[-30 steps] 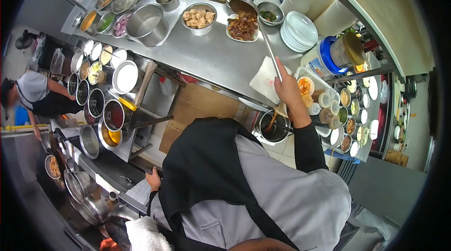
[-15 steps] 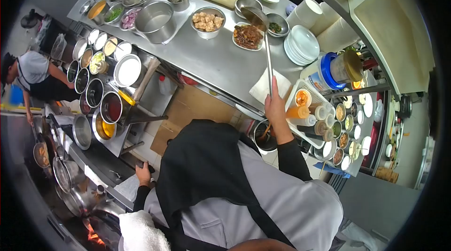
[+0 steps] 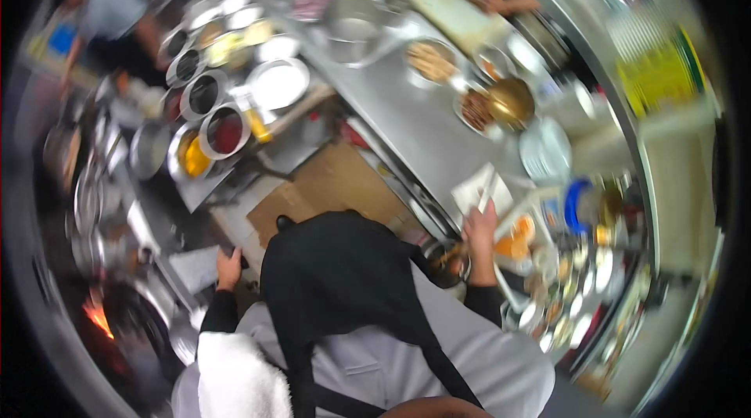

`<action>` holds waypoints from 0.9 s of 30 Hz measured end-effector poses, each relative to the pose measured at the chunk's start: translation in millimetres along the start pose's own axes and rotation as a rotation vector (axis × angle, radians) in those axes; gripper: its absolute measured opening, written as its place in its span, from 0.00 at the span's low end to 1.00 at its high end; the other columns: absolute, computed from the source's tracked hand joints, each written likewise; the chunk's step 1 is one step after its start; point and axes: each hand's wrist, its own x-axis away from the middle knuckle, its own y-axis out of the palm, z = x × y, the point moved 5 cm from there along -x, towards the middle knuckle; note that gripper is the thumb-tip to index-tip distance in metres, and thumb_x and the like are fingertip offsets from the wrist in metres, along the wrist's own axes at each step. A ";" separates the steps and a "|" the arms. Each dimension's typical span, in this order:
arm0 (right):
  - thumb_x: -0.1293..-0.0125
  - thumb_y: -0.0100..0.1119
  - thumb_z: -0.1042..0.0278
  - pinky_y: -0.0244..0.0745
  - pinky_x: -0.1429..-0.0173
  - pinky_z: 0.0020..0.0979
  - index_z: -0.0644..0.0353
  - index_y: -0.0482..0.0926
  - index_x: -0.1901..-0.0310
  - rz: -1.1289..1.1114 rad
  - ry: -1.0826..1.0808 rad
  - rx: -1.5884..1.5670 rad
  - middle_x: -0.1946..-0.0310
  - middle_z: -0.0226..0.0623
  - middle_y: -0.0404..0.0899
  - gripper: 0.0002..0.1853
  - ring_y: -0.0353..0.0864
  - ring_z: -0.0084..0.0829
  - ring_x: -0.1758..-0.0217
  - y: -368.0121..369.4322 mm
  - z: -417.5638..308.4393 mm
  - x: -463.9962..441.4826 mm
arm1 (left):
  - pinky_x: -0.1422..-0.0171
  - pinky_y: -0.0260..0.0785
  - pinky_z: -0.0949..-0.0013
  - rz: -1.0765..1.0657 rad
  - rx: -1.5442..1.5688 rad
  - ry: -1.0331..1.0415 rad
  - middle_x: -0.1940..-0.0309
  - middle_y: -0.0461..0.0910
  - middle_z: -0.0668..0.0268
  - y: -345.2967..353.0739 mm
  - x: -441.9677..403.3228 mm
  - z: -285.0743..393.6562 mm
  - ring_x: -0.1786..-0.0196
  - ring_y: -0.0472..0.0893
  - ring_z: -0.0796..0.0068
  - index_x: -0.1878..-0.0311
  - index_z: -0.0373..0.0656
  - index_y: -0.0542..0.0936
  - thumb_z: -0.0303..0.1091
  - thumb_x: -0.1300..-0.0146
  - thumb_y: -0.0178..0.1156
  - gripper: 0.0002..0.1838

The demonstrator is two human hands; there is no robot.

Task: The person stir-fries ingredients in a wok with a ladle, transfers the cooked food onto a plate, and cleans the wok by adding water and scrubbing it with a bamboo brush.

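My right hand [image 3: 479, 230] is closed around the long handle of a ladle [image 3: 512, 103]. The ladle's brown-gold bowl hangs at the edge of a white plate of dark, saucy food [image 3: 475, 111] on the steel counter, hiding part of the plate. Beneath the handle lies a white cloth or paper [image 3: 469, 197]. Down at my left side, my left hand [image 3: 228, 269] has its fingers curled, with a small dark shape at them that blur keeps me from naming. A white sheet or cloth [image 3: 195, 268] is beside that hand.
A bowl of pale chunks [image 3: 430, 63], stacked white plates [image 3: 545, 150] and a basket of sauce bottles [image 3: 516, 240] surround the plate. Pots stand left, including one with red sauce [image 3: 224, 131]. Flame [image 3: 98, 319] burns lower left. Another person [image 3: 117, 19] works there; a co-worker's hands [image 3: 491, 2] are at the cutting board.
My view has turned, shifting the counter rightward, and is blurred. The ladle's bowl looks larger and its handle more foreshortened. My right hand still grips it; my left hand has moved slightly.
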 end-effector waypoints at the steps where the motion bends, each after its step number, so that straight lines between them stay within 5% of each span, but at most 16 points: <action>1: 0.26 0.52 0.73 0.48 0.89 0.23 0.43 0.61 0.27 -0.059 0.068 -0.300 0.81 0.22 0.59 0.28 0.55 0.19 0.88 19.2 -7.6 2.1 | 0.45 0.74 0.53 -0.032 0.021 -0.036 0.56 0.86 0.46 -5.4 12.3 14.0 0.53 0.84 0.48 0.50 0.33 0.81 0.45 0.35 0.66 0.23; 2: 0.24 0.50 0.73 0.47 0.88 0.22 0.44 0.63 0.29 -0.100 0.068 -0.218 0.83 0.21 0.58 0.25 0.54 0.17 0.89 39.3 -20.7 10.2 | 0.44 0.74 0.51 0.145 -0.071 0.061 0.55 0.85 0.44 -10.0 19.1 1.5 0.52 0.84 0.43 0.49 0.32 0.80 0.46 0.34 0.66 0.24; 6: 0.26 0.53 0.74 0.51 0.90 0.23 0.50 0.67 0.41 -0.455 0.054 0.008 0.85 0.21 0.55 0.15 0.53 0.17 0.90 166.8 -65.2 16.8 | 0.44 0.76 0.50 0.242 -0.032 -0.119 0.54 0.85 0.39 -40.0 61.3 42.5 0.48 0.85 0.39 0.44 0.31 0.78 0.53 0.38 0.68 0.33; 9: 0.27 0.54 0.74 0.54 0.90 0.23 0.53 0.66 0.38 -0.828 0.009 0.225 0.84 0.22 0.57 0.18 0.56 0.17 0.89 322.0 -92.8 49.7 | 0.45 0.77 0.51 0.319 0.177 -0.150 0.55 0.85 0.41 -63.2 78.7 39.9 0.50 0.85 0.41 0.43 0.31 0.78 0.54 0.39 0.69 0.34; 11: 0.27 0.52 0.76 0.58 0.88 0.21 0.55 0.60 0.27 -1.113 -0.106 0.234 0.78 0.23 0.63 0.28 0.61 0.15 0.86 434.6 -89.1 112.7 | 0.45 0.77 0.52 0.425 0.212 -0.110 0.57 0.85 0.41 -87.7 80.5 28.1 0.51 0.86 0.42 0.42 0.31 0.77 0.54 0.39 0.69 0.34; 12: 0.27 0.51 0.78 0.59 0.86 0.20 0.52 0.51 0.18 -1.201 0.098 0.336 0.74 0.24 0.66 0.38 0.62 0.14 0.83 472.2 -66.7 115.9 | 0.45 0.77 0.51 0.492 0.216 -0.066 0.57 0.84 0.39 -101.5 86.0 22.9 0.51 0.85 0.40 0.40 0.31 0.76 0.54 0.39 0.69 0.36; 14: 0.26 0.51 0.78 0.56 0.84 0.19 0.52 0.46 0.16 -1.472 -0.107 0.577 0.73 0.24 0.67 0.40 0.58 0.13 0.85 569.8 -28.8 151.1 | 0.45 0.78 0.52 0.582 0.280 -0.139 0.57 0.85 0.39 -120.5 86.1 -7.0 0.51 0.86 0.40 0.39 0.32 0.76 0.54 0.39 0.70 0.37; 15: 0.27 0.51 0.79 0.66 0.75 0.20 0.54 0.48 0.17 -1.551 -0.151 0.742 0.64 0.29 0.73 0.40 0.70 0.17 0.77 617.3 -12.2 177.8 | 0.44 0.78 0.52 0.635 0.340 -0.152 0.56 0.85 0.39 -142.6 95.3 -8.0 0.50 0.85 0.41 0.38 0.32 0.76 0.55 0.39 0.70 0.38; 20: 0.29 0.53 0.79 0.74 0.35 0.33 0.59 0.57 0.19 -1.932 -1.050 1.085 0.27 0.52 0.71 0.37 0.80 0.41 0.32 861.0 80.8 396.7 | 0.43 0.77 0.56 0.965 0.500 -0.183 0.54 0.85 0.41 -219.9 126.0 -68.0 0.49 0.87 0.45 0.34 0.32 0.73 0.55 0.38 0.70 0.40; 21: 0.31 0.54 0.79 0.64 0.25 0.35 0.58 0.57 0.19 -2.048 -1.115 0.955 0.26 0.58 0.68 0.38 0.70 0.45 0.23 905.8 113.1 436.3 | 0.44 0.77 0.57 0.889 0.619 -0.185 0.56 0.86 0.46 -231.4 129.7 -80.5 0.51 0.87 0.49 0.38 0.34 0.77 0.51 0.36 0.70 0.33; 22: 0.32 0.55 0.78 0.72 0.31 0.39 0.56 0.58 0.20 -2.031 -1.179 1.089 0.33 0.63 0.74 0.38 0.77 0.54 0.30 947.7 142.3 485.1 | 0.44 0.77 0.57 0.911 0.628 -0.199 0.56 0.86 0.46 -247.2 140.5 -88.5 0.51 0.87 0.49 0.38 0.34 0.77 0.51 0.36 0.70 0.33; 24: 0.35 0.56 0.76 0.76 0.53 0.59 0.61 0.59 0.22 -2.088 -1.566 0.829 0.65 0.68 0.82 0.38 0.83 0.67 0.59 1021.1 205.0 576.6 | 0.46 0.77 0.58 1.037 0.646 -0.197 0.59 0.86 0.50 -275.2 158.8 -99.9 0.53 0.87 0.53 0.45 0.36 0.80 0.46 0.36 0.70 0.25; 27: 0.36 0.54 0.75 0.78 0.50 0.59 0.60 0.55 0.20 -2.046 -1.796 0.913 0.63 0.65 0.84 0.41 0.85 0.64 0.59 1107.6 313.4 676.5 | 0.47 0.77 0.59 1.193 0.827 -0.236 0.61 0.86 0.54 -285.8 181.2 -119.9 0.56 0.86 0.56 0.51 0.36 0.81 0.42 0.36 0.69 0.18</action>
